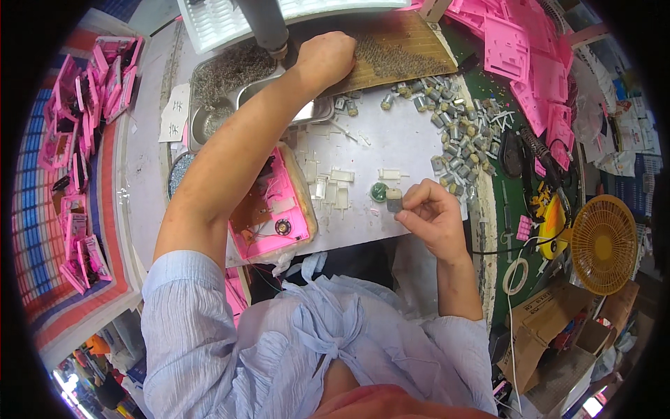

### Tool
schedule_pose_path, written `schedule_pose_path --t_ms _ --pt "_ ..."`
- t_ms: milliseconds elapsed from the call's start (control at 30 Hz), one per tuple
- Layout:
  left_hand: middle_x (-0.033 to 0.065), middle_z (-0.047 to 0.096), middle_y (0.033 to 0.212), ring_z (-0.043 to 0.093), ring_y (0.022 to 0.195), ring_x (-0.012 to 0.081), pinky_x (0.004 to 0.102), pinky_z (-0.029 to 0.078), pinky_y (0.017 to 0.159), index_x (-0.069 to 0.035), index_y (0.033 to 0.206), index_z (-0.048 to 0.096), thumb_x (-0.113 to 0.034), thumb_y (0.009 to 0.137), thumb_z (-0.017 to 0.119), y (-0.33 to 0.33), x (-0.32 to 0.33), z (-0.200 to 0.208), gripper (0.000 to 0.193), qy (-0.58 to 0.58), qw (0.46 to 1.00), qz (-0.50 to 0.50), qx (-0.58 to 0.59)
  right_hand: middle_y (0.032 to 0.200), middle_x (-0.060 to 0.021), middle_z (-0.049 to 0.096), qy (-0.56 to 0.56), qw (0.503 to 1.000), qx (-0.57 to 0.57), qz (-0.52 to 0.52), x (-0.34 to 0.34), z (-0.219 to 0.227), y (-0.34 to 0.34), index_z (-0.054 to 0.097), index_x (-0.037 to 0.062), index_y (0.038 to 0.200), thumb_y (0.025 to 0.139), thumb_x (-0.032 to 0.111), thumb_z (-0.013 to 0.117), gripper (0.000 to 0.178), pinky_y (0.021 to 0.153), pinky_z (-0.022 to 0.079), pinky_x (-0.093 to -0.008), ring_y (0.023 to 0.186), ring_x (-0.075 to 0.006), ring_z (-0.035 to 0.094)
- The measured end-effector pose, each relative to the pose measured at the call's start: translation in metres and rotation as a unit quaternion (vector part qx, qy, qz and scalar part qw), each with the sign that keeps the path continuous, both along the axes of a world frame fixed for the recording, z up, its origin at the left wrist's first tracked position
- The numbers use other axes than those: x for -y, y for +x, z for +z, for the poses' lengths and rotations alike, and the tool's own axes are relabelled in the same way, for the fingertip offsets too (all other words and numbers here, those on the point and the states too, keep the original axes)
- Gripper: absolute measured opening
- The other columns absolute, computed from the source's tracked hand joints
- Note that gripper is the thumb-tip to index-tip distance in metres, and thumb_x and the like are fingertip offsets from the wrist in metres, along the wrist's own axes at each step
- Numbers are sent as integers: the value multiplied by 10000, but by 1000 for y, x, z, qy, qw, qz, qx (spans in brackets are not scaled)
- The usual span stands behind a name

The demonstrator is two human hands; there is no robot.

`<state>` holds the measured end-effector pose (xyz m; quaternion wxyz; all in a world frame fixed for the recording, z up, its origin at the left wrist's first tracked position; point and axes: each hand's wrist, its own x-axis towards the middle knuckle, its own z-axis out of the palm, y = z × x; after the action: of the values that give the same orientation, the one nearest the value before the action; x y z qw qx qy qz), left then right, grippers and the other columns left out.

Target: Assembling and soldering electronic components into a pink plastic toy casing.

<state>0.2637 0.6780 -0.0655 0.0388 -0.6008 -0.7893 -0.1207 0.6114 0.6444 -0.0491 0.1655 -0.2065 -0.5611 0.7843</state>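
My right hand (434, 215) is at the right of the white work surface. Its thumb and fingers pinch a small grey motor (394, 201) with a pale end. Right beside the motor sits a small green round piece (379, 191). My left arm stretches across to the back, where my left hand (328, 57) rests at a brown cardboard sheet (419, 49) strewn with tiny metal parts. Its fingers are curled, and what they may hold is hidden. Several clear plastic holders (340, 176) lie between the hands. Under my left forearm is an open pink casing (289, 223) with wires and a round speaker.
Many loose motors (457, 129) are heaped at the right. Metal trays (209, 115) with small parts stand at the back left, below a dark vertical post (265, 24). Pink panels (506, 49), a soldering iron (541, 150) and a yellow fan (604, 244) lie farther right.
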Motion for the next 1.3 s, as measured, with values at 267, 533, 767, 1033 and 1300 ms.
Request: schedule_pose_path --t_ms 267,533,767,1033,1300 --pt "169 737 1027 713 987 360 472 589 835 -39 985 751 -94 862 611 -1 -10 -6 194 -34 999 16 0 954 -13 600 10 1000 1 -1 5 3 -4 602 23 955 870 -59 731 175 827 499 -245 885 -77 588" --pt "173 647 846 670 808 358 466 522 708 -10 898 616 -129 897 653 37 31 38 125 190 964 -28 182 900 5 601 -65 996 -3 -60 -10 0 1 601 -12 1257 879 -26 710 394 741 455 -213 837 -65 572" --pt "27 692 951 637 872 122 303 539 760 1 1043 694 -109 968 682 86 153 54 133 68 890 -51 447 789 -5 575 203 968 144 16 -14 -19 -3 639 55 1299 912 12 655 390 603 418 -251 648 -101 510" --pt "36 691 905 612 755 64 231 498 659 22 1036 676 -42 945 717 121 248 35 118 32 679 66 730 799 -109 658 486 840 219 100 -15 -18 -25 645 83 1176 852 47 626 327 705 511 -410 785 -294 652" --pt "118 719 1021 701 865 148 257 572 746 52 1074 663 46 949 678 156 275 13 127 97 685 81 717 818 -107 670 631 733 202 153 -10 -11 -40 646 113 1148 847 73 646 303 705 524 -427 791 -321 652"
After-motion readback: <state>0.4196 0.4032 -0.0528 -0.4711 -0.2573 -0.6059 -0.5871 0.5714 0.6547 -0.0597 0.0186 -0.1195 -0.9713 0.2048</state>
